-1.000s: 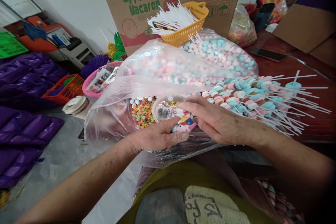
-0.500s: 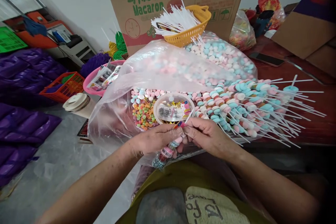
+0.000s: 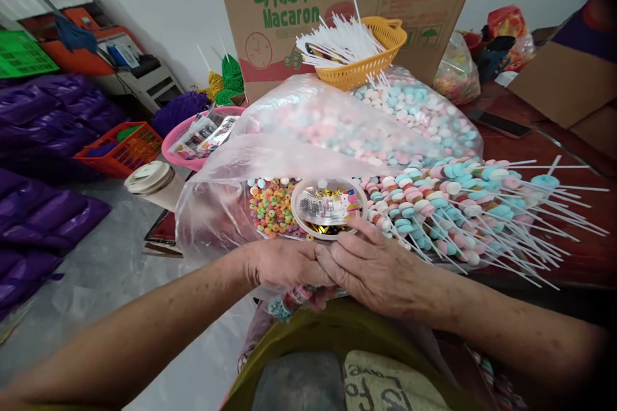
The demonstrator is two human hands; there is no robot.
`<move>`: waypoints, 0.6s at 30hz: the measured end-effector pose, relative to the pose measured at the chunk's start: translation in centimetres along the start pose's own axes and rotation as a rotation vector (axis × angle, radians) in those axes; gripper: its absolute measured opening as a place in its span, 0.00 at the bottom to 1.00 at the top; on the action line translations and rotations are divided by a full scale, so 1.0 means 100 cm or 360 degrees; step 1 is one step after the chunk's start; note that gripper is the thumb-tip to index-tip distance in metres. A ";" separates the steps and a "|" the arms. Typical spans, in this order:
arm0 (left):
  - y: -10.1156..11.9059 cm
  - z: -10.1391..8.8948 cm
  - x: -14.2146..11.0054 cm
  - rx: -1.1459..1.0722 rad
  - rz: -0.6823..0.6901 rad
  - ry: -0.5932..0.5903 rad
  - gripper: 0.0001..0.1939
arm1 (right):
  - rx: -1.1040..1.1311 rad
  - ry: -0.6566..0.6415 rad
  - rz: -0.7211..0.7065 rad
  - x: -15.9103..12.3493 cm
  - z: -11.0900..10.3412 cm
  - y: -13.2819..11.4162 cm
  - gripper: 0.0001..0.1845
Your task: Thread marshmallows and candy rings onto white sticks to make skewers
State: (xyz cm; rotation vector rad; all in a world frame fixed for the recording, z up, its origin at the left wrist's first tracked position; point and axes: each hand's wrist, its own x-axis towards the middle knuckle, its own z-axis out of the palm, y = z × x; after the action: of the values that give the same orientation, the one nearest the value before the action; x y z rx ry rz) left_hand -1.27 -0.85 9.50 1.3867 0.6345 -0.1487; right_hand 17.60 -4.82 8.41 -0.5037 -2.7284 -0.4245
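Note:
My left hand is closed around a wrapped candy skewer. The skewer's lower end, with blue candy and a pink label, sticks out below that hand, tilted down to the left. Over the upper end, my right hand presses against the left, its thumb and fingers drawn together; what they pinch is hidden. One right finger reaches up to the near rim of a round clear tub. Inside the tub lie a printed clear wrapper and gold twist ties.
Ring candies lie left of the tub, and candy skewers with white sticks are piled right. Behind are a large bag of pastel candy, a yellow basket of sticks, a cardboard box and a pink basket of wrappers.
My hands have come closer together and lower, with the right now overlapping the left. The printed strip seen between the fingertips is out of sight. The camera view has shifted slightly.

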 end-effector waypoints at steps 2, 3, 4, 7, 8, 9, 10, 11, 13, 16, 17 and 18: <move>0.001 0.004 -0.001 0.0164 -0.0101 -0.0135 0.16 | 0.0012 0.0022 -0.0048 -0.002 0.007 -0.007 0.15; 0.002 0.007 -0.001 0.0371 -0.0132 -0.0110 0.14 | 0.0084 0.0009 -0.0021 -0.003 0.010 -0.011 0.14; 0.002 0.010 -0.003 0.0651 -0.0140 0.0015 0.11 | 0.0249 -0.0059 0.0103 -0.003 0.012 -0.015 0.13; -0.005 0.020 -0.008 0.1628 0.0080 0.0686 0.07 | 0.0964 -0.0295 0.0731 -0.003 0.014 -0.023 0.14; -0.011 0.022 -0.011 0.1889 0.0263 0.0902 0.07 | 0.1240 -0.0370 0.0951 -0.002 0.012 -0.025 0.16; -0.017 0.024 -0.013 0.2089 0.0497 0.1068 0.08 | 0.1524 -0.0445 0.1142 0.000 0.011 -0.025 0.17; -0.025 0.025 -0.015 0.2229 0.0754 0.1176 0.10 | 0.1800 -0.0538 0.1285 0.003 0.009 -0.023 0.18; -0.033 0.025 -0.016 0.2294 0.0986 0.1277 0.11 | 0.2070 -0.0663 0.1358 0.006 0.007 -0.018 0.17; -0.047 0.024 -0.016 0.2144 0.1192 0.1487 0.12 | 0.2418 -0.0866 0.1374 0.015 0.006 0.002 0.16; -0.057 0.023 -0.011 0.1264 0.0870 0.1760 0.09 | 0.1740 -0.0636 0.1258 0.036 0.018 0.051 0.16; -0.057 0.022 -0.008 0.0880 0.0707 0.1819 0.08 | 0.1308 -0.0525 0.1293 0.044 0.027 0.069 0.15; -0.057 0.021 -0.006 0.0506 0.0560 0.1849 0.09 | 0.0965 -0.0534 0.1307 0.052 0.038 0.085 0.14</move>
State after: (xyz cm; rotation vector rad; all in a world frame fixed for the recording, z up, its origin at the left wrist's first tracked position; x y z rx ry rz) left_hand -3.67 -4.18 4.98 1.8146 1.3263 0.9409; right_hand 15.33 5.63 8.82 -1.4862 -2.4365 0.7155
